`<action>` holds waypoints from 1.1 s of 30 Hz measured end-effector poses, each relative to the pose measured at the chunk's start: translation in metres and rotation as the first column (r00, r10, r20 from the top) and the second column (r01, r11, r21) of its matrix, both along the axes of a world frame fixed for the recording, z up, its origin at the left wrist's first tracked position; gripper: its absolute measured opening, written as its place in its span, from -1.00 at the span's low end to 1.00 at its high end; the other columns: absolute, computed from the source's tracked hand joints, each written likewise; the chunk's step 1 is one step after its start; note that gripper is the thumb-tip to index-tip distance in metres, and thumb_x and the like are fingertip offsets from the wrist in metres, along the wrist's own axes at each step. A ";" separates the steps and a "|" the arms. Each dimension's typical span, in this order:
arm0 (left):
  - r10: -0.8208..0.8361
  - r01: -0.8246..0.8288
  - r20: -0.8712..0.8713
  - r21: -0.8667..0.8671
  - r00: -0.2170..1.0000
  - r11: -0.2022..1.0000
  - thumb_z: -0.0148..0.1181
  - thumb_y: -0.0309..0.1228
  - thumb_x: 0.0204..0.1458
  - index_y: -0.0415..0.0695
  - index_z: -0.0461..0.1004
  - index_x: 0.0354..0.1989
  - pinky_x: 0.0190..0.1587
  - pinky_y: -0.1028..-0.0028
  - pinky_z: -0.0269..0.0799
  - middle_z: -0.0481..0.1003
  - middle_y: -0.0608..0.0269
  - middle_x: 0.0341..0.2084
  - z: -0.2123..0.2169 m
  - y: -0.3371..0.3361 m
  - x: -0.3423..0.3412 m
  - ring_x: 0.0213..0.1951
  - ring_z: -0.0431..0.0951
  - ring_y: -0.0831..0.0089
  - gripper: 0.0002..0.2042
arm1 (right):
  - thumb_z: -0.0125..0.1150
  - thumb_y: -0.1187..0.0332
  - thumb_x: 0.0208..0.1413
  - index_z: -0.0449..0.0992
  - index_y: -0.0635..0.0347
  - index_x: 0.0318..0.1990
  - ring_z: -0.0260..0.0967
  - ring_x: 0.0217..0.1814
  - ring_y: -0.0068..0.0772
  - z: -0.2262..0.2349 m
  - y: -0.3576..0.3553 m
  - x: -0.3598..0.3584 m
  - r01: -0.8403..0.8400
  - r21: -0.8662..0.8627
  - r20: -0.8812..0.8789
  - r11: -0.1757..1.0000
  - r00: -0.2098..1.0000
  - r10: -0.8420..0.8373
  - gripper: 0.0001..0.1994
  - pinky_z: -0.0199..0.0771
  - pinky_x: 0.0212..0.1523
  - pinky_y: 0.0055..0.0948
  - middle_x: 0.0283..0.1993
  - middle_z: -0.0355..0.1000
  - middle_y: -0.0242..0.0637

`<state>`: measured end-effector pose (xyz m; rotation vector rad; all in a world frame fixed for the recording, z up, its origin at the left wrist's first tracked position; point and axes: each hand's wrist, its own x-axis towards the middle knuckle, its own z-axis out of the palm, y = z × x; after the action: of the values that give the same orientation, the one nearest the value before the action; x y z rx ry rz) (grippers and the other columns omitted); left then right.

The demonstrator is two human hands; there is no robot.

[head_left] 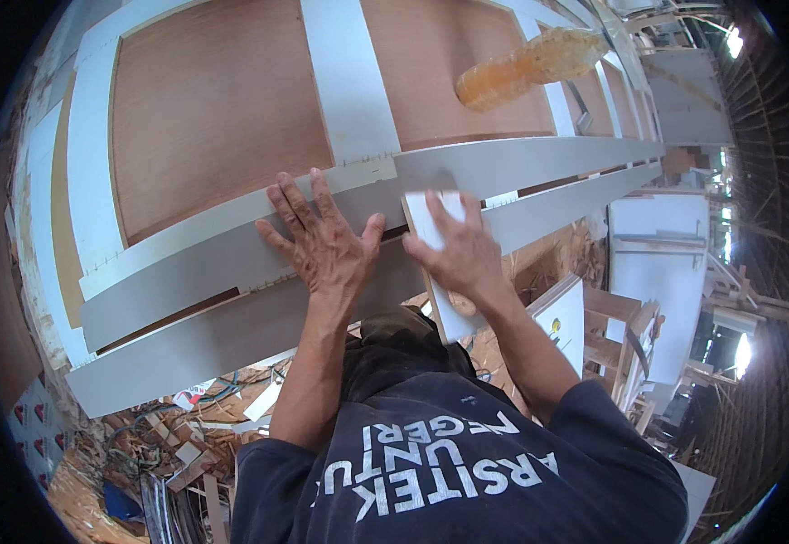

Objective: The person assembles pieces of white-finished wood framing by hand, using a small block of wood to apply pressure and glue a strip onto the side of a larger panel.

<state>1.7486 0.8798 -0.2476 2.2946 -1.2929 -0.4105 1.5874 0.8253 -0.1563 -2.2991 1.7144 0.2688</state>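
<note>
My left hand point(322, 240) lies with its fingers spread on a long grey laminate strip point(177, 254), its thumb near the strip's end. Beside it, my right hand point(459, 249) grips a short white board point(451, 313), which stands across the grey strips and points toward my body. The right hand is slightly blurred. A second grey strip point(159, 367) runs along the near side, a narrow dark gap between the two. Further right, another grey strip point(512, 161) continues along the same edge. Behind them spreads a white-framed panel point(351, 77) with brown plywood inset.
A clear plastic bottle of orange liquid point(530, 71) lies on the panel at the far right. Wood scraps and shavings point(195, 453) litter the floor at the lower left. White cabinet pieces point(657, 272) stand to the right, near a small wooden frame point(616, 335).
</note>
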 end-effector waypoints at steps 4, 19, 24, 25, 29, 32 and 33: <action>0.006 -0.006 -0.007 -0.027 1.000 1.000 0.43 0.18 -0.13 -0.07 0.00 0.54 0.44 -0.33 -0.59 -0.23 -0.25 0.54 -0.001 0.001 0.005 0.58 -0.44 -0.14 0.10 | 0.29 -0.17 0.04 0.34 0.00 0.42 0.30 0.23 0.53 0.000 -0.009 0.006 -0.026 -0.016 0.025 1.000 0.999 0.026 -0.19 0.45 0.15 0.26 0.40 0.09 0.28; 0.059 -0.061 0.030 0.072 0.998 0.995 0.44 0.17 -0.16 -0.02 0.02 0.53 0.49 -0.26 -0.52 -0.20 -0.15 0.55 0.016 -0.006 0.000 0.59 -0.39 -0.04 0.09 | 0.29 -0.18 0.06 0.35 -0.17 0.43 0.18 0.42 0.33 -0.006 0.028 -0.112 -0.144 0.143 0.038 0.979 0.989 0.140 -0.24 0.35 0.29 0.20 0.51 0.02 0.16; 0.081 -0.093 0.084 0.160 0.993 0.983 0.45 0.16 -0.17 -0.09 -0.03 0.53 0.46 -0.32 -0.52 -0.23 -0.19 0.55 0.024 -0.019 -0.026 0.58 -0.35 -0.10 0.14 | 0.41 0.00 -0.01 0.39 -0.22 0.39 0.13 0.44 0.23 -0.044 -0.028 -0.153 -0.570 -0.122 0.181 0.812 0.792 0.583 -0.27 0.14 0.42 0.12 0.51 0.08 0.10; 0.122 -0.128 0.045 0.155 0.991 0.980 0.46 0.14 -0.16 -0.10 -0.05 0.54 0.46 -0.33 -0.53 -0.24 -0.21 0.54 0.026 -0.022 -0.033 0.58 -0.36 -0.12 0.14 | 0.41 -0.01 -0.01 0.39 -0.23 0.39 0.13 0.44 0.22 -0.051 -0.036 -0.156 -0.601 -0.145 0.194 0.786 0.762 0.618 -0.27 0.13 0.42 0.12 0.51 0.09 0.09; 0.279 -0.273 -0.024 0.138 0.960 0.952 0.45 0.05 -0.11 -0.10 -0.12 0.54 0.45 -0.35 -0.55 -0.25 -0.26 0.54 0.022 -0.024 -0.063 0.57 -0.37 -0.19 0.12 | 0.40 0.01 0.00 0.40 -0.28 0.38 0.12 0.45 0.15 -0.066 -0.045 -0.165 -0.628 -0.141 0.303 0.765 0.708 0.638 -0.29 0.11 0.40 0.10 0.51 0.10 0.05; 0.386 -0.381 -0.047 0.086 0.921 0.921 0.42 -0.02 -0.05 -0.14 -0.15 0.54 0.44 -0.36 -0.59 -0.28 -0.29 0.54 0.012 -0.033 -0.075 0.57 -0.42 -0.22 0.08 | 0.41 0.02 -0.02 0.42 -0.29 0.37 0.11 0.46 0.12 -0.066 -0.046 -0.166 -0.609 -0.124 0.354 0.783 0.710 0.608 -0.29 0.12 0.38 0.11 0.50 0.12 0.01; 0.422 -0.419 -0.064 0.060 0.904 0.906 0.40 -0.03 -0.04 -0.16 -0.16 0.54 0.44 -0.36 -0.61 -0.29 -0.31 0.54 0.013 -0.038 -0.079 0.57 -0.44 -0.22 0.07 | 0.41 0.02 -0.03 0.42 -0.30 0.37 0.11 0.46 0.12 -0.067 -0.047 -0.168 -0.608 -0.128 0.369 0.784 0.704 0.607 -0.29 0.12 0.37 0.11 0.50 0.12 0.01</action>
<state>1.6696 0.8416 -0.2349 2.4826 -0.7235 -0.3720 1.4197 0.7780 -0.2235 -2.6238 0.7192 -0.0793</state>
